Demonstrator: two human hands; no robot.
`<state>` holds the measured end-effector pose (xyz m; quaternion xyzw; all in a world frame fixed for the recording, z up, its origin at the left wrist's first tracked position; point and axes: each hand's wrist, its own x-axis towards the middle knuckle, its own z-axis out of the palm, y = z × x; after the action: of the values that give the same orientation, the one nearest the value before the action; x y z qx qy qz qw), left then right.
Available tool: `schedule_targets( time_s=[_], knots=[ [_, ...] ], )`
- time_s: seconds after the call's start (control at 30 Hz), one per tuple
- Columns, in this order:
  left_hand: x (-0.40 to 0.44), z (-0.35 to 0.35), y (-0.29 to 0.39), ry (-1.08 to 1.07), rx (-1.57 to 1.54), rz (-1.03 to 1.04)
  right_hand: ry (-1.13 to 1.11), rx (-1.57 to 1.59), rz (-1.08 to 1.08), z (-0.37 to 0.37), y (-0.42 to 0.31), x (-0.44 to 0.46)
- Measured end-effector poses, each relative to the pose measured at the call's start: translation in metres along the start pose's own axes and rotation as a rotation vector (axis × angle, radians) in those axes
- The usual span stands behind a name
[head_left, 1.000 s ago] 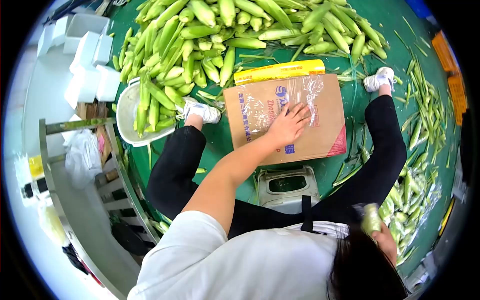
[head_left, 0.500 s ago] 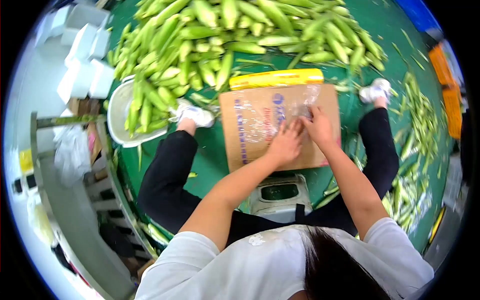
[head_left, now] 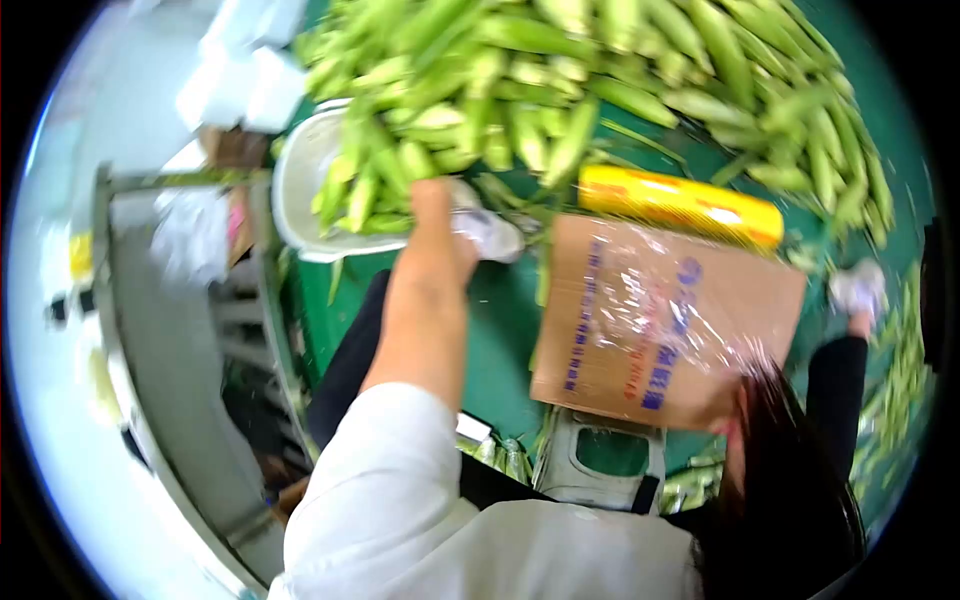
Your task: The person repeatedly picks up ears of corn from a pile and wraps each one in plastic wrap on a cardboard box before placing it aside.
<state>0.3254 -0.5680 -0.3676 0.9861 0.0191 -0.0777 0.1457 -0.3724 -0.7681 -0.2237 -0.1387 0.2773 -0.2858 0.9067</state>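
My left hand (head_left: 434, 200) reaches out to the corn cobs in their husks (head_left: 375, 190) at the right side of a white tub (head_left: 292, 190). Its fingers are blurred and hidden, so I cannot tell whether they grip a cob. Dark hair hangs over my right hand (head_left: 741, 402), which is near the lower right edge of a cardboard box (head_left: 560, 340); its fingers do not show. Clear plastic film (head_left: 640, 290) lies wrinkled over the printed box top. Just behind the box lies a yellow roll (head_left: 680, 205).
A large pile of husked-in corn (head_left: 530, 90) covers the floor ahead. A grey stool (head_left: 570, 470) stands at the box's near side. To the left is a metal-framed rack (head_left: 185, 185) with a plastic bag (head_left: 190, 235). Stripped leaves (head_left: 895, 400) lie at the right.
My left hand has left the box top and moved left to the corn in the tub. The view has swung left, so the box appears farther right; hair now covers my right hand.
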Motion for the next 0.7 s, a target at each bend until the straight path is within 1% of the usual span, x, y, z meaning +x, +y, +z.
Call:
schedule_targets(
  time_s=[0.03, 0.07, 0.1, 0.13, 0.17, 0.2, 0.23, 0.3, 0.37, 0.4, 0.43, 0.5, 0.53, 0.57, 0.6, 0.63, 0.67, 0.7],
  knots=[
    [-0.02, -0.011, 0.007, 0.047, -0.086, -0.007, 0.197, -0.09, -0.101, -0.009, -0.001, -0.007],
    [-0.033, -0.016, 0.015, 0.005, -0.089, -0.1, 0.375, -0.2, -0.176, -0.011, 0.001, -0.014],
    [-0.074, -0.023, 0.037, 0.187, -0.283, -0.184, 0.573, -0.324, -0.23, -0.012, 0.002, -0.02],
    [-0.109, -0.018, 0.051, 0.311, -0.486, -0.09, 0.773, -0.443, -0.256, -0.013, 0.004, -0.027],
    [-0.138, -0.02, 0.064, 0.452, -0.7, -0.006, 0.796, -0.409, -0.284, -0.003, 0.009, -0.024],
    [-0.178, -0.024, 0.082, 0.334, -0.862, 0.162, 0.789, -0.402, -0.322, 0.019, 0.013, -0.018],
    [-0.224, -0.029, 0.101, 0.225, -1.021, 0.33, 0.813, -0.387, -0.303, 0.03, 0.013, -0.014],
    [-0.3, -0.058, 0.133, -0.199, -0.777, 0.813, 0.79, -0.488, -0.161, 0.022, 0.01, -0.017],
    [-0.35, -0.083, 0.155, -0.58, -0.451, 1.273, 0.827, -0.401, -0.189, 0.02, 0.006, -0.02],
    [-0.365, -0.087, 0.157, -0.677, -0.252, 1.397, 0.841, -0.356, -0.199, 0.026, 0.002, -0.02],
    [-0.373, -0.09, 0.16, -0.764, -0.042, 1.513, 0.791, -0.385, -0.309, 0.031, -0.002, -0.017],
    [-0.381, -0.099, 0.161, -0.733, 0.016, 1.559, 0.697, -0.435, -0.531, 0.067, -0.007, -0.005],
    [-0.387, -0.102, 0.157, -0.73, 0.048, 1.571, 0.556, -0.87, -0.766, 0.079, -0.008, 0.003],
    [-0.39, -0.102, 0.159, -0.667, 0.067, 1.582, 0.478, -1.375, -0.834, 0.111, -0.015, 0.007],
    [-0.393, -0.103, 0.16, -0.601, 0.09, 1.59, 0.235, -1.445, -0.852, 0.111, -0.002, 0.026],
    [-0.395, -0.105, 0.159, -0.535, 0.116, 1.596, 0.086, -1.667, -0.811, 0.113, 0.011, 0.048],
    [-0.402, -0.11, 0.153, -0.439, 0.028, 1.534, -0.072, -1.88, -0.766, 0.117, 0.019, 0.064],
    [-0.412, -0.115, 0.141, -0.339, -0.061, 1.472, -0.104, -1.957, -0.742, 0.123, 0.018, 0.072]
  ],
)
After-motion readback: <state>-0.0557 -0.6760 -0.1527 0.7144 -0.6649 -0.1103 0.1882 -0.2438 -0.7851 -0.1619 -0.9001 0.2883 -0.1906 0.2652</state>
